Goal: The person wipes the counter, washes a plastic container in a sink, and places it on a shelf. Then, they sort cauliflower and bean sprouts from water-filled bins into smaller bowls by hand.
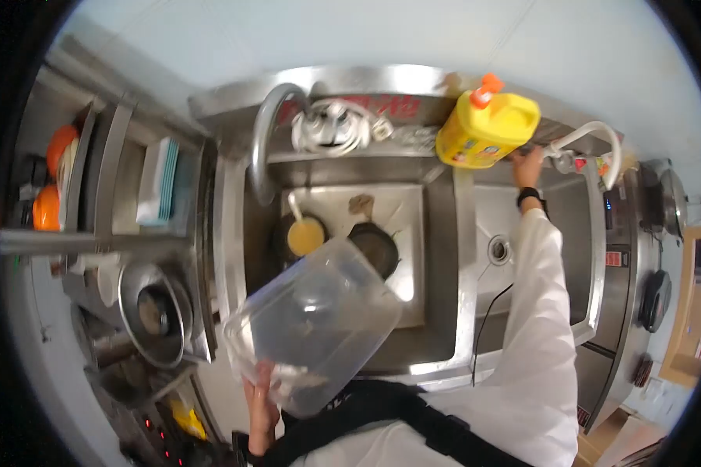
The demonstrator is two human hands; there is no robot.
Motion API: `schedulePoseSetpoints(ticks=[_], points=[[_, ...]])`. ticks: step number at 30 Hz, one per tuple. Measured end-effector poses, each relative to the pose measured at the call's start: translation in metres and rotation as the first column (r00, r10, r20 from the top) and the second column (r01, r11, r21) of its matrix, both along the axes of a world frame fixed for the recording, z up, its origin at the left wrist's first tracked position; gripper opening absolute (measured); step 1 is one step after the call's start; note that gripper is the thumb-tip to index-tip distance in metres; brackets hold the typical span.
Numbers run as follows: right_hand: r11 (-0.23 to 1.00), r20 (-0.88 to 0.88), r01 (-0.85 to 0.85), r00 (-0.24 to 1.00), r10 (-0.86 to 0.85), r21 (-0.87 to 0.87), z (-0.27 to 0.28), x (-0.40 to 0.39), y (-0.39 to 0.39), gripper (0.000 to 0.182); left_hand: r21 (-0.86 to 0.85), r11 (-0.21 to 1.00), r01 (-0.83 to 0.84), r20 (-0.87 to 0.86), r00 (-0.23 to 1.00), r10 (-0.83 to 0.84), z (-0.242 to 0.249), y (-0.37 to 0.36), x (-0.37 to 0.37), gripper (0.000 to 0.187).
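My left hand (262, 401) grips one end of a clear plastic container (319, 319), tilted over the front left of the large sink basin. At the back of the smaller right basin, my right hand (527, 167) reaches beside a yellow jug (483, 132) with an orange pump top. Its fingertips are largely hidden near a dark part at the base of a white spout tap (588, 132); whether they are closed on it does not show. Beneath the container, in the large basin, are a dark round pan (374, 249) and a yellowish round ladle or scoop (305, 236).
A curved metal faucet (263, 144) arches over the left basin (436, 272), near a coiled white hose (343, 128). A drain (499, 249) sits in the right basin, and a black cord (487, 319) crosses its front edge. Metal bowls (156, 311) and shelves stand at left.
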State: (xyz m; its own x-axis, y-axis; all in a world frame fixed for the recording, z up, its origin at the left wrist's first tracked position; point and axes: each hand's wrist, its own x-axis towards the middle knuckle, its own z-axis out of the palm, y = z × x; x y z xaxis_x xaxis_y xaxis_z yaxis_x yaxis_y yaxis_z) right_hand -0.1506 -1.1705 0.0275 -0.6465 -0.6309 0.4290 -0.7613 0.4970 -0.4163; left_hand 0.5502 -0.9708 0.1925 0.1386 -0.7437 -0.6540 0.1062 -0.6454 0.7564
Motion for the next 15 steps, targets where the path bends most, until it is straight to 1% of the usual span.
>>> schedulePoseSetpoints(ticks=[1,2,3,4,5,6,7,8,9,10,11,12,13,14,15], points=[[0.972,0.052,-0.023,0.998,0.037,-0.235,0.022,0.003,0.008,0.055,-0.017,1.000,0.009,-0.005,1.000,-0.009,-0.003,0.000,0.000,0.071],[0.902,0.521,0.272,0.851,-0.063,-0.335,0.037,0.022,0.026,0.043,-0.024,0.995,0.101,0.034,0.994,-0.100,-0.006,0.004,0.007,0.075],[0.820,0.678,0.352,0.733,0.057,-0.450,0.045,0.030,0.044,0.031,-0.023,0.994,0.105,0.010,0.994,-0.105,-0.004,0.004,0.008,0.076],[0.747,0.612,0.253,0.751,0.249,-0.615,0.073,0.074,0.062,0.027,-0.011,0.995,0.104,0.046,0.994,-0.103,0.004,-0.001,0.000,0.082],[0.720,0.651,0.269,0.688,0.320,-0.639,0.111,0.135,0.079,0.028,-0.030,0.990,0.137,0.072,0.988,-0.135,0.009,-0.002,0.000,0.084],[0.745,0.643,0.111,0.598,0.478,-0.657,0.120,0.170,0.105,0.029,-0.055,0.981,0.186,0.090,0.979,-0.181,0.010,-0.003,0.001,0.087],[0.763,0.676,0.004,0.468,0.570,-0.646,0.137,0.222,0.128,0.027,-0.053,0.972,0.231,0.105,0.969,-0.225,0.014,-0.006,-0.001,0.088],[0.794,0.731,-0.130,0.327,0.599,-0.593,0.149,0.273,0.149,0.030,-0.049,0.957,0.286,0.116,0.953,-0.279,0.021,-0.008,-0.003,0.089],[0.786,0.763,-0.282,0.212,0.610,-0.550,0.160,0.324,0.164,0.032,-0.050,0.951,0.305,0.120,0.947,-0.297,0.024,-0.009,-0.005,0.089],[0.786,0.787,-0.252,0.124,0.604,-0.564,0.151,0.377,0.175,0.035,-0.127,0.911,0.394,0.195,0.910,-0.366,0.026,-0.008,-0.007,0.089],[0.813,0.887,-0.378,-0.056,0.458,-0.443,0.190,0.425,0.179,0.038,-0.198,0.854,0.481,0.270,0.864,-0.424,0.027,-0.004,-0.006,0.089],[0.825,0.873,-0.314,-0.300,0.385,-0.471,0.167,0.459,0.187,0.043,-0.206,0.840,0.502,0.265,0.855,-0.446,0.028,-0.001,-0.003,0.089],[0.765,0.817,-0.304,-0.321,0.480,-0.568,0.159,0.496,0.185,0.048,-0.238,0.819,0.522,0.219,0.851,-0.478,0.030,0.001,-0.001,0.089],[0.801,0.785,-0.236,-0.473,0.400,-0.550,0.153,0.526,0.183,0.049,-0.267,0.803,0.533,0.170,0.846,-0.506,0.034,0.004,0.001,0.089],[0.836,0.720,-0.178,-0.617,0.317,-0.520,0.152,0.550,0.184,0.050,-0.267,0.770,0.580,0.194,0.815,-0.546,0.044,0.006,0.003,0.089]])
